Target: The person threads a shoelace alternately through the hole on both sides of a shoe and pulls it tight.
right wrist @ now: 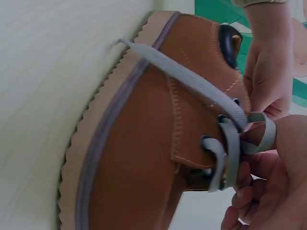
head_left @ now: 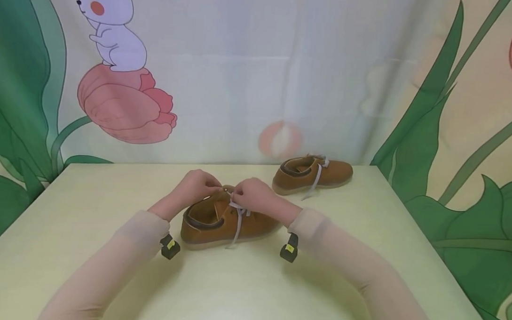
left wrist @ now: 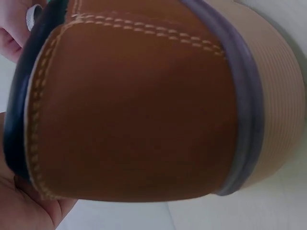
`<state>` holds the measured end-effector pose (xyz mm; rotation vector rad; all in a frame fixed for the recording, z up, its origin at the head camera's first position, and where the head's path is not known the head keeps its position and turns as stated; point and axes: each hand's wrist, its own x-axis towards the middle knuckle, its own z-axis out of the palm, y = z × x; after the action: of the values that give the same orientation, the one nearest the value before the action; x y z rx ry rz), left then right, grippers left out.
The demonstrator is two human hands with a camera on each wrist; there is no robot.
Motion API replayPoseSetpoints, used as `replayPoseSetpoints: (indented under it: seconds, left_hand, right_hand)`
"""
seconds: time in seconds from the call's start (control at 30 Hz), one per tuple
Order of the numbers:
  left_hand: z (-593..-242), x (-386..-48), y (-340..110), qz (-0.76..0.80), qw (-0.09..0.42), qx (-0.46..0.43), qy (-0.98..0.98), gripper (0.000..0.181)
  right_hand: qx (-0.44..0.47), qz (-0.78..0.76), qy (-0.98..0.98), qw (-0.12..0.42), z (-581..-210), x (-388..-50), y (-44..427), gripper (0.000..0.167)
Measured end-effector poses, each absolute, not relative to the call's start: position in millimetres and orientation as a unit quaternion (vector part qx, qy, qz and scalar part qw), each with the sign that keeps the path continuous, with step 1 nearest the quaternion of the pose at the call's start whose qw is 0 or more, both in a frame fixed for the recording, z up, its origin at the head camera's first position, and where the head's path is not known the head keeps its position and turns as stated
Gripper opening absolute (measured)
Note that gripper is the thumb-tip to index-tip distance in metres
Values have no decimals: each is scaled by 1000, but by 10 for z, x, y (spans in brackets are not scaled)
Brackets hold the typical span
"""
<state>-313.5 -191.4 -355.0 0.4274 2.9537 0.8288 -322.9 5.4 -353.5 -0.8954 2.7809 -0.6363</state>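
A brown leather shoe [head_left: 208, 236] with a pale ridged sole stands on the table, toe to the right. My left hand [head_left: 197, 186] reaches over its opening and pinches the upper at the far eyelet edge; whether it also grips lace is hidden. My right hand [head_left: 254, 195], over the tongue area, pinches the flat grey shoelace [right wrist: 187, 79]. The lace runs through the near eyelets, makes a small loop by the right fingers [right wrist: 244, 191], and one end hangs down the near side. In the left wrist view the heel [left wrist: 139, 110] hides most of both hands.
A matching brown shoe [head_left: 338, 172] with a grey lace hanging loose stands at the back right of the pale yellow table [head_left: 234, 291]. A printed curtain [head_left: 225, 83] with flowers and a white animal rises behind the table's back edge.
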Motion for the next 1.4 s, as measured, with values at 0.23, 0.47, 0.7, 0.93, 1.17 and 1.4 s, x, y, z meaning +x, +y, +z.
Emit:
replayPoseSetpoints:
  seconds: [0.23, 0.47, 0.7, 0.93, 1.17, 1.4]
  left_hand:
    - [-3588, -3125, -1914, 272, 23, 127, 954, 23]
    - [-3597, -3127, -1914, 269, 19, 133, 954, 24]
    - [-3578, -3127, -1910, 263, 11, 150, 953, 23]
    - [-3568, -3142, -1900, 259, 4, 146, 955, 23]
    - [-3595, -3131, -1894, 267, -18, 139, 954, 23]
    - [-3647, -3106, -1910, 273, -22, 154, 949, 23]
  right_hand:
    - [-289, -210, 932, 57, -3606, -3262, -10, 33]
    - [-284, -203, 936, 51, -3617, -3260, -49, 44]
    - [-302, -154, 939, -65, -3695, -3358, -58, 25]
    - [-365, -235, 898, 67, -3752, -3592, -33, 25]
    - [-266, -419, 854, 154, -3759, -3617, 35, 32]
    - [-201, -482, 840, 150, -3714, -3678, 11, 34]
